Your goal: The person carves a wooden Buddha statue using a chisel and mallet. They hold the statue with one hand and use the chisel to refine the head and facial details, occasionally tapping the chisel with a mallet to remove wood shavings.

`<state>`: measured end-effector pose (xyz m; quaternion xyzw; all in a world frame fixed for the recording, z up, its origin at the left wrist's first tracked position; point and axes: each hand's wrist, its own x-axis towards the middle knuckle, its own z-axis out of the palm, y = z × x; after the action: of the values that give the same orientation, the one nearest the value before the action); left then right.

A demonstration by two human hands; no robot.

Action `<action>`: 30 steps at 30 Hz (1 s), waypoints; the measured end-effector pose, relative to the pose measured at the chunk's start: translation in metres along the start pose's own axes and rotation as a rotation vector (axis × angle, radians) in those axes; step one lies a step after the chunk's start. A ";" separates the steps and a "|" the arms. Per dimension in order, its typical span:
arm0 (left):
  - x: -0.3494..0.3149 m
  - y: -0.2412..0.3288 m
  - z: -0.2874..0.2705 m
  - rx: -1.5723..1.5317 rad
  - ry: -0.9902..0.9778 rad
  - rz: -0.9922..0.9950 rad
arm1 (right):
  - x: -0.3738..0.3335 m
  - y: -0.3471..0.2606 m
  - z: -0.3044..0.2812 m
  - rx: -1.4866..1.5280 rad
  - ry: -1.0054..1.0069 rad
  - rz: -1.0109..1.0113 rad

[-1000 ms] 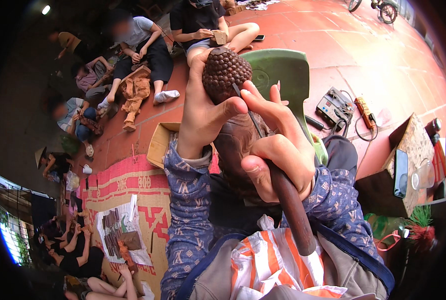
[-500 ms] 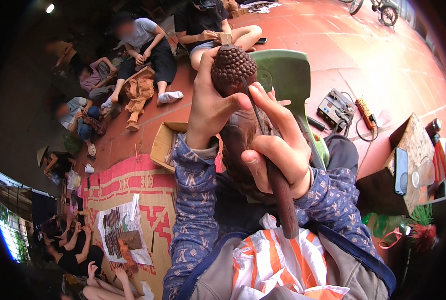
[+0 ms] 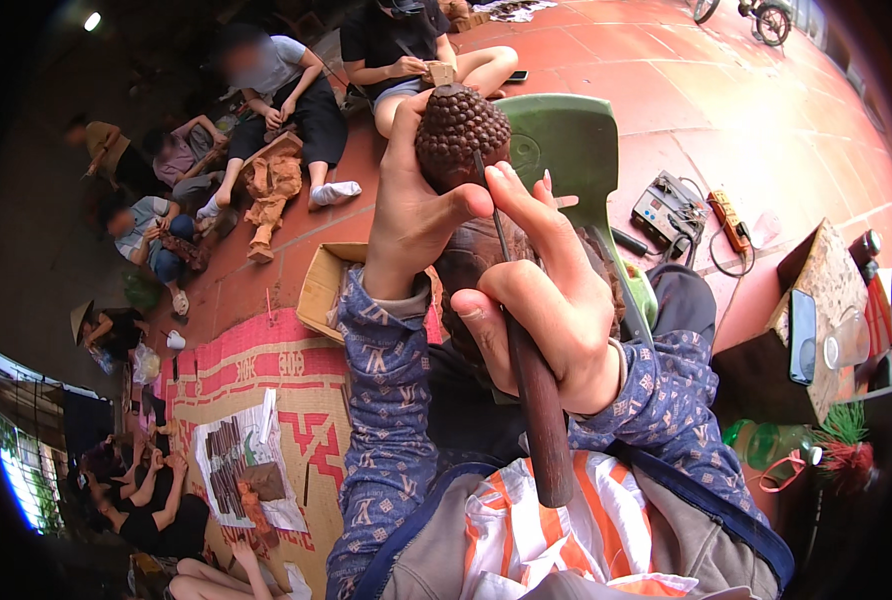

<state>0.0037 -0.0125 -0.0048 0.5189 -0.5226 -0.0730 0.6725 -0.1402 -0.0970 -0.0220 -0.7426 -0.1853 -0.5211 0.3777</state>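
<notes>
While seen from the head view: left hand (image 3: 416, 215) clasped around dark carved wooden head (image 3: 461, 135), held up at centre, knobbly top away. Right hand (image 3: 551, 300) clenched on chisel (image 3: 531, 400), long axis running lap-to-carving, tip touching below the curls.

Carving (image 3: 461, 130) lower body hidden behind hands.

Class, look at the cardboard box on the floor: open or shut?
Open: the cardboard box has its flaps up, showing the inside; the left hand's sleeve hides part.
</notes>
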 end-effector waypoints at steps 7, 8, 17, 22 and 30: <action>-0.004 0.007 0.008 0.046 0.094 -0.081 | 0.002 -0.007 0.013 -0.093 0.084 0.006; -0.003 0.007 0.010 0.042 0.102 -0.095 | 0.000 -0.003 0.017 -0.078 0.120 0.000; 0.001 0.011 0.011 0.205 0.033 0.061 | -0.003 0.030 0.024 0.339 0.466 -0.269; 0.006 0.012 0.018 0.127 0.026 0.045 | 0.003 0.037 -0.008 0.348 0.314 -0.199; 0.001 0.010 0.010 0.188 0.072 0.029 | 0.005 0.037 -0.049 0.459 -0.098 0.107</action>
<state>-0.0080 -0.0147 0.0033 0.5744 -0.5102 0.0049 0.6401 -0.1442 -0.1581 -0.0223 -0.6704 -0.2773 -0.4082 0.5541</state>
